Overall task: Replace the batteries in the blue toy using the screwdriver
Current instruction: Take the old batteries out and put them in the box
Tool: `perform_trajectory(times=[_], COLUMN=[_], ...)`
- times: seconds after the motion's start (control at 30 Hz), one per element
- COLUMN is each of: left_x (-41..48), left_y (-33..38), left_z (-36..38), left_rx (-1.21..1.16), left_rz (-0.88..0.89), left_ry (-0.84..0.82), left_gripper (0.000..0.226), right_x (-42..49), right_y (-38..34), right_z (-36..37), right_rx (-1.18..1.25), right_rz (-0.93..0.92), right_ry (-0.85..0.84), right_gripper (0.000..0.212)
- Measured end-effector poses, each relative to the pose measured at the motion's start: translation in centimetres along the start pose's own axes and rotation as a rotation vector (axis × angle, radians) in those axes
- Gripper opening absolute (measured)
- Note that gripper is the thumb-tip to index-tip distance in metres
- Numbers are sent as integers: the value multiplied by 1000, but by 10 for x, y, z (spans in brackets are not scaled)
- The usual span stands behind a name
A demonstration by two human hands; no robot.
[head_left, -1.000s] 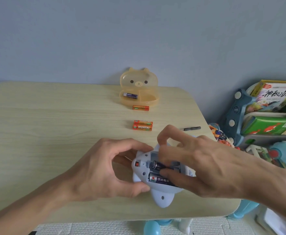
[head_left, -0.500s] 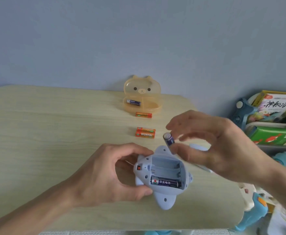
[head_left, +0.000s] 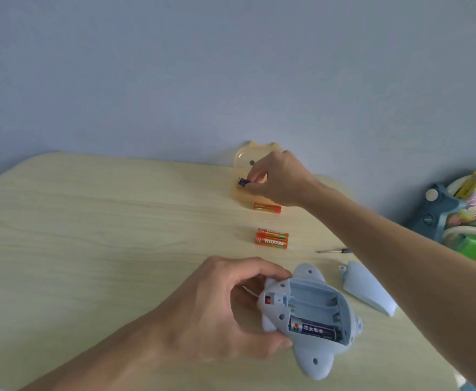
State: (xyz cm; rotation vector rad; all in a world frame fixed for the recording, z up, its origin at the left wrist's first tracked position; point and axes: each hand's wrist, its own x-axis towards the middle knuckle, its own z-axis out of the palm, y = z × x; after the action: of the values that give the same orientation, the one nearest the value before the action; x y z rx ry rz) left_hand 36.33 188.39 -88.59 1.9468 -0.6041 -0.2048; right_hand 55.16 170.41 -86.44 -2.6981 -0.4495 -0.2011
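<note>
Gripping blue toy (head_left: 307, 348) (1 battery (head_left: 313, 328) inside), left hand (head_left: 225, 306); right hand (head_left: 279, 179) pinches a 2nd battery (head_left: 242, 182).

On the table (head_left: 90, 235), the toy (head_left: 304, 348) lies nearest, its cover (head_left: 368, 292) to the right, batteries (head_left: 272, 239) behind.

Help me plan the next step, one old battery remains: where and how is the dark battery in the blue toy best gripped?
Probably its far long side, coming from above: the dark battery lies flat in the nearest slot of the blue toy, beside the near wall, while the slot beyond it is empty, leaving fingertip room.
</note>
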Motion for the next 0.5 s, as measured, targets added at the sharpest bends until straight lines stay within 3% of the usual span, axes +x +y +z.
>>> perform_trajectory(times=[0.27,0.4,0.5], left_x=[2,2,4], left_y=[-5,-11,-12], left_z=[2,1,-1], left_rx=[1,-32,-136], left_rz=[0,-32,-48], left_ry=[-3,6,15], left_gripper=[59,61,59], right_x=[-18,-94,-173], right_y=[-1,-7,-3], right_z=[-11,-45,-64], right_rx=[-25,79,271], right_rz=[-38,-107,-43], right_ry=[42,91,-29], right_gripper=[18,17,36])
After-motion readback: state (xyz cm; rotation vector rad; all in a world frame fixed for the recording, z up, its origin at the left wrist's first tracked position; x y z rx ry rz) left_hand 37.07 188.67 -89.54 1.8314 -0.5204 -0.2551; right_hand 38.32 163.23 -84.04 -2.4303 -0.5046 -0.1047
